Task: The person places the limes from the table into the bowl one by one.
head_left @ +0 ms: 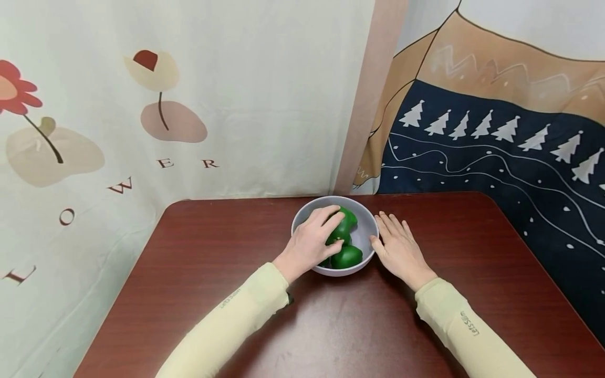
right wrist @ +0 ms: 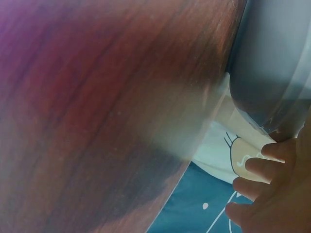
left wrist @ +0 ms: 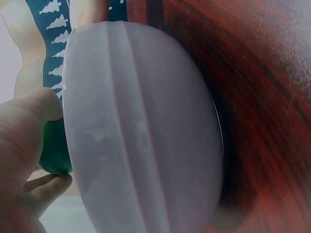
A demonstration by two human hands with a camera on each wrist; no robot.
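A light grey-purple bowl (head_left: 366, 233) stands near the table's far edge with several smooth green fruits in it. My left hand (head_left: 309, 239) reaches over its near-left rim, thumb and fingers spread around a green fruit (head_left: 341, 232). In the left wrist view this green fruit (left wrist: 56, 148) shows between thumb and fingertips, just past the bowl's wall (left wrist: 141, 121). Another green fruit (head_left: 347, 257) lies at the bowl's near side, and part of the contents is hidden under the hand. Flat beside the bowl's right side is my right hand (head_left: 402, 252), fingers extended, thumb at the rim.
The dark red-brown wooden table (head_left: 212, 252) has rounded far corners. Behind it hangs a pale curtain (head_left: 274, 105) with flower prints, and at right a dark blue cloth (head_left: 449, 157) with white trees. Both forearms wear pale yellow-green sleeves (head_left: 236, 315).
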